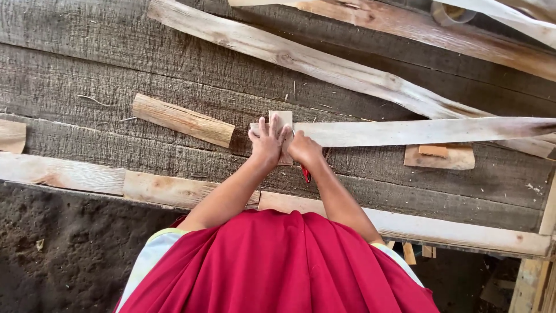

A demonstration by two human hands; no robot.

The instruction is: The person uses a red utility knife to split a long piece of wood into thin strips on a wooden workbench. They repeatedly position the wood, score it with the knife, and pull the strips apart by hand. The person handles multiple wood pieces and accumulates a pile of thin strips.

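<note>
A small rectangular wood block (pixel 283 128) was found standing across the near end of a long pale plank (pixel 417 131), both lying on a bench of weathered grey boards (pixel 87 69). The left hand (pixel 267 141) was pressed flat on the block, fingers spread and extended over its upper part – no grip was closed around it. The right hand (pixel 303 149) was set just beside the left, at the block's right edge where it met the plank; its fingers were curled inward, and a red-handled tool (pixel 305 173) was seen protruding below the palm. Only the red end was visible, so the kind of tool could not be determined, though it appeared to be held in that hand.

To the left of the hands, a short squared wood offcut (pixel 182 120) was noted lying at a slant, apart from the block. Beyond the plank, a long rough-edged slat (pixel 301 58) was laid diagonally across the bench. To the right, below the plank, a flat wood scrap (pixel 440 156) was recorded with a smaller orange-brown piece (pixel 433 150) resting on it. A pale wooden rail (pixel 63 173) was observed along the near edge of the bench – dark soil (pixel 69 249) lay below it. A red garment (pixel 278 266) was worn by the person.
</note>
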